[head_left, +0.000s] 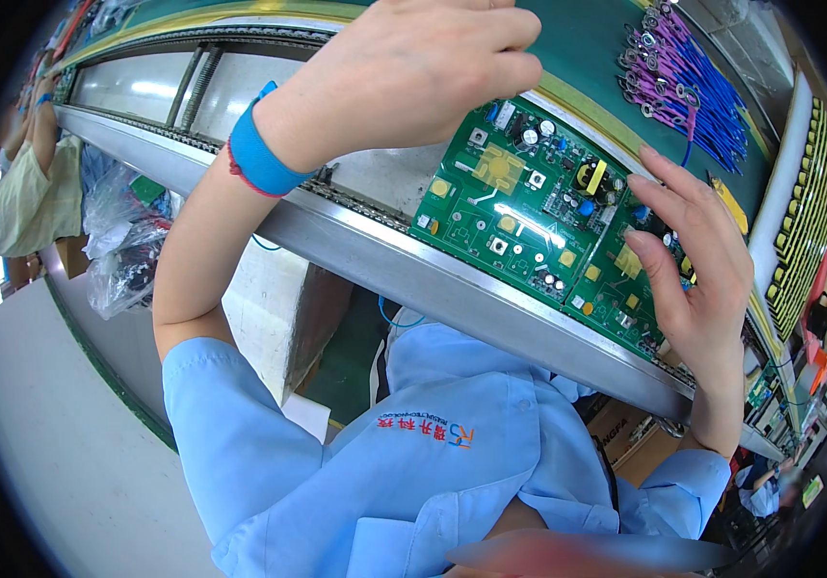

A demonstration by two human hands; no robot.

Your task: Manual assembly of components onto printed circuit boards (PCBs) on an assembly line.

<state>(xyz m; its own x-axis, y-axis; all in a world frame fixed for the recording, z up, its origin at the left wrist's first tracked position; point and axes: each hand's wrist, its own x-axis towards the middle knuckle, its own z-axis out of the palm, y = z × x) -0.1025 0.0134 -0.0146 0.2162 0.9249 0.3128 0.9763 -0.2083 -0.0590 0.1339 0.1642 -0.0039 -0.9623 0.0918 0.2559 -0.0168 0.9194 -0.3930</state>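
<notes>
Left hand [418, 72] curled, grip unclear; right hand [697, 270] spread over green circuit boards [534, 222], conveyor rail [365, 249] seemingly supporting edge.

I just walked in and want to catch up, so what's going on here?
A person in a light blue shirt is at a metal conveyor with green circuit boards on it. The right hand is over the boards' right part, fingers spread; whether it touches them is unclear. The left hand, fingers curled, is by their far edge, and whether it holds anything is hidden. Beyond the boards lies a bundle of blue wires with purple ends.
</notes>
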